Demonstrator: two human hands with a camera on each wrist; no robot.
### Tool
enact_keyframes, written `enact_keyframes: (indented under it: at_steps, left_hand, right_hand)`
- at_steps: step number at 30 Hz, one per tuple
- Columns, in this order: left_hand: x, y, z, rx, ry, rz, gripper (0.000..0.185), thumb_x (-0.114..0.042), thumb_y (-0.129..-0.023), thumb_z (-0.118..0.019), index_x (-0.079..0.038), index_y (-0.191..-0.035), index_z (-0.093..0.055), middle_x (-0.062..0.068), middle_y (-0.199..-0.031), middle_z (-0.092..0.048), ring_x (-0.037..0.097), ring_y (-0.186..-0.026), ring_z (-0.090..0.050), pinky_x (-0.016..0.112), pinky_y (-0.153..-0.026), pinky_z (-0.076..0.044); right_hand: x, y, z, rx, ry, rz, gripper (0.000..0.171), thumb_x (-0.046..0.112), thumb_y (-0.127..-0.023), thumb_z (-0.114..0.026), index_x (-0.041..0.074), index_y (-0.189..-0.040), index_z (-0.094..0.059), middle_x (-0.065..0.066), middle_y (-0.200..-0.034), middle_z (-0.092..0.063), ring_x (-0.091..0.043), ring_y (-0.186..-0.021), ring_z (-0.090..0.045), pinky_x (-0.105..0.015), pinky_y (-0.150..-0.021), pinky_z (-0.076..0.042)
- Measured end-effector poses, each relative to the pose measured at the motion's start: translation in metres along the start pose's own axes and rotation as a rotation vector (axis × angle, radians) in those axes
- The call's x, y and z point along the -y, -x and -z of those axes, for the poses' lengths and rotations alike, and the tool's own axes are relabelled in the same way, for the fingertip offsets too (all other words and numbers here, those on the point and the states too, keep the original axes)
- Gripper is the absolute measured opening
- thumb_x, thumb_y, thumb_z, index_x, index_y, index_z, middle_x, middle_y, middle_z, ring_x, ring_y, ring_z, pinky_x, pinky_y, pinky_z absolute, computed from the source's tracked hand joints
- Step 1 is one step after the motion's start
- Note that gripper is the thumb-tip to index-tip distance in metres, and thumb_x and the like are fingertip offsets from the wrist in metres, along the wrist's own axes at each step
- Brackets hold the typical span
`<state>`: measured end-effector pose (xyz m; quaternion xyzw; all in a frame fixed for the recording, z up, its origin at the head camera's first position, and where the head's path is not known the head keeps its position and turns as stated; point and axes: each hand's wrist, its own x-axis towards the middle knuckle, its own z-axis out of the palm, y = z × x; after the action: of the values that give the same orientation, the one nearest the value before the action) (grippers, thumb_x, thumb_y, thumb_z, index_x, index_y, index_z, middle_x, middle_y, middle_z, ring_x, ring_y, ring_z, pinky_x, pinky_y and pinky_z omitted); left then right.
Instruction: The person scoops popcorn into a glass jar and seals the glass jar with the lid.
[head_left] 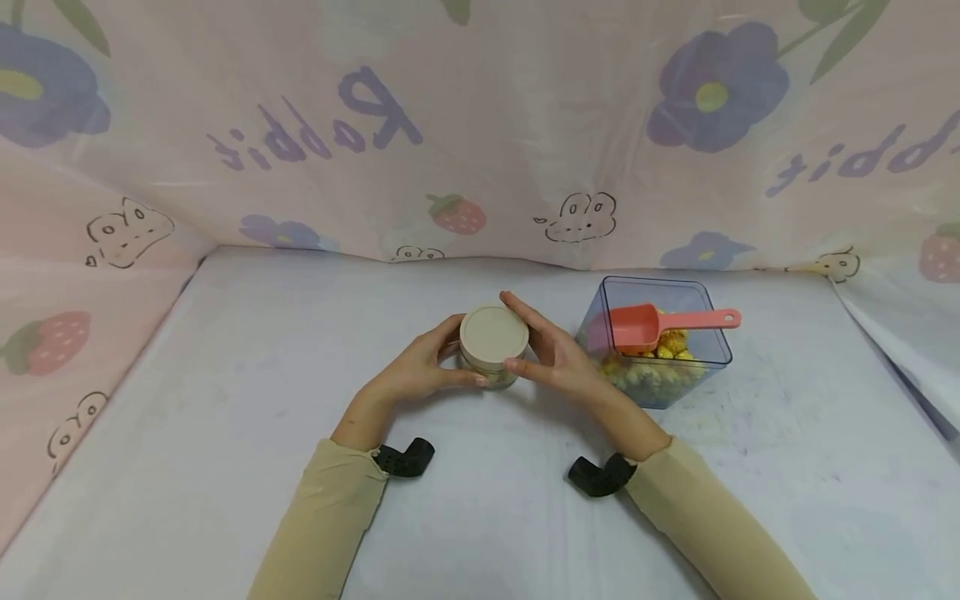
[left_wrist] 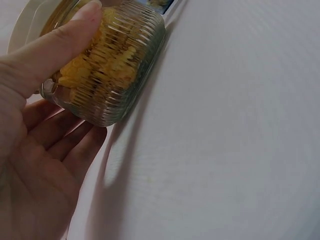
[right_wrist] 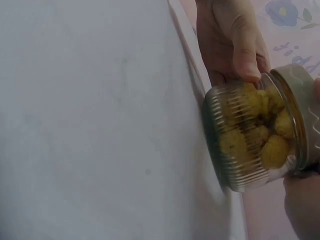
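Jar point(head_left: 491, 354) is standing upright on the table point(head_left: 225, 433) between your hands; left hand point(head_left: 416, 371) fingers point(left_wrist: 50, 45) are curling round its glass, right hand point(head_left: 555, 354) fingers are pinching the lid point(head_left: 494, 333).

A makeshift recording booth: cartoon-printed cloth point(head_left: 480, 150) walls in a sheeted tabletop point(head_left: 225, 400).

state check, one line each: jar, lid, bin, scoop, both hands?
jar: upright on the table, holds yellow pieces
lid: on the jar
bin: open, partly filled with yellow pieces
scoop: resting in the bin, handle over the rim
left hand: grips the jar
right hand: grips the lid
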<state>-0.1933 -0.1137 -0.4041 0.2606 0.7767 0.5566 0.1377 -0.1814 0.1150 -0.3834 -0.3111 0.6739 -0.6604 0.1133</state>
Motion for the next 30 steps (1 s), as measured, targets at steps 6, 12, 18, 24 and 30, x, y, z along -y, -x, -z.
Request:
enact_keyframes:
  at_steps: [6, 12, 18, 24, 30]
  left_hand:
    - [0.0, -0.001, 0.0, 0.001, -0.01, 0.014, 0.081, -0.009, -0.076, -0.081, -0.008, -0.144, -0.036, 0.011, -0.146, -0.042, 0.025, -0.139, -0.036, 0.038, -0.117, -0.028]
    - [0.001, -0.001, 0.0, -0.005, -0.012, 0.021, 0.081, -0.008, -0.076, -0.081, -0.007, -0.144, -0.036, 0.011, -0.147, -0.042, 0.026, -0.14, -0.036, 0.039, -0.117, -0.028]
    - [-0.001, -0.001, -0.001, -0.009, -0.006, 0.034, 0.081, -0.006, -0.077, -0.08, -0.006, -0.145, -0.035, 0.012, -0.147, -0.041, 0.026, -0.14, -0.036, 0.037, -0.116, -0.029]
    - [-0.002, -0.001, -0.001, -0.012, -0.007, 0.039, 0.081, -0.006, -0.077, -0.08, -0.007, -0.144, -0.035, 0.012, -0.147, -0.041, 0.026, -0.139, -0.037, 0.036, -0.116, -0.029]
    - [-0.002, -0.001, -0.001, -0.007, -0.003, 0.039, 0.081, -0.008, -0.077, -0.08, -0.009, -0.144, -0.036, 0.01, -0.148, -0.041, 0.025, -0.14, -0.035, 0.038, -0.117, -0.028]
  right_hand:
    - [-0.001, 0.0, -0.001, -0.045, 0.06, -0.025, 0.079, -0.008, -0.083, -0.066, -0.003, -0.149, -0.024, -0.023, -0.153, -0.025, -0.032, -0.145, -0.02, -0.05, -0.119, -0.013]
    - [-0.004, -0.002, -0.005, -0.119, 0.114, -0.062, 0.081, -0.011, -0.077, -0.072, -0.001, -0.146, -0.031, -0.02, -0.144, -0.033, -0.03, -0.136, -0.033, -0.047, -0.117, -0.023]
    - [-0.007, -0.004, -0.009, -0.194, 0.124, -0.093, 0.083, -0.011, -0.071, -0.076, -0.002, -0.141, -0.032, -0.019, -0.14, -0.039, -0.027, -0.133, -0.035, -0.045, -0.118, -0.023]
    - [-0.007, -0.003, -0.009, -0.197, 0.099, -0.102, 0.086, -0.005, -0.071, -0.08, 0.0, -0.141, -0.03, -0.017, -0.142, -0.038, -0.025, -0.134, -0.034, -0.045, -0.119, -0.02]
    - [-0.006, 0.002, -0.002, -0.1, 0.012, -0.028, 0.085, 0.001, -0.08, -0.075, -0.004, -0.148, -0.023, -0.025, -0.153, -0.023, -0.03, -0.144, -0.021, -0.05, -0.12, -0.011]
